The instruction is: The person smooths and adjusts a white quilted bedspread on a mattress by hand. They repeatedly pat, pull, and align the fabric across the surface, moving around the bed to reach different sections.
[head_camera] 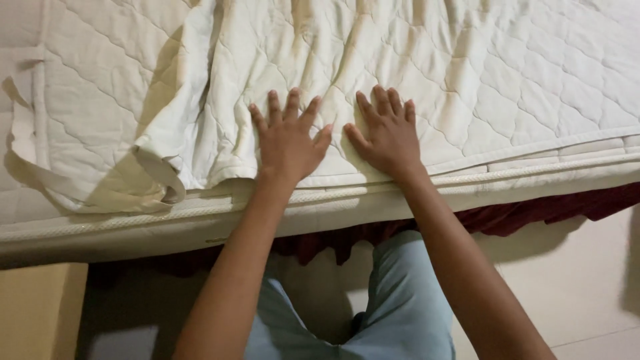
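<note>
We see both hands pressed flat on a quilted mattress pad [373, 60], cream-white with a diamond stitch pattern, which lies spread over the mattress [133, 223] of a bed. The left hand [288, 143] rests palm down with its fingers spread wide, the fingertips pointing away from the person and the heel of the palm close to the pad's bound edge. The right hand [387, 133] lies just beside it, also palm down and flat, its fingers a little closer together; the two thumbs point toward one another and nearly meet. Neither hand grips anything: both are released and simply lie on the fabric.

Around the hands the pad is wrinkled, with soft creases running up from the fingertips. To the left, a corner of the pad [167, 153] is folded back over itself, and an elastic corner strap [40, 170] of the same pale colour loops out loose over the quilted surface there (its far end runs up toward the left edge of the view).

Below the mattress edge a dark red cloth [533, 213] hangs in shadow. The person's legs in light blue trousers [400, 300] show between the forearms, over a pale tiled floor [573, 280].
</note>
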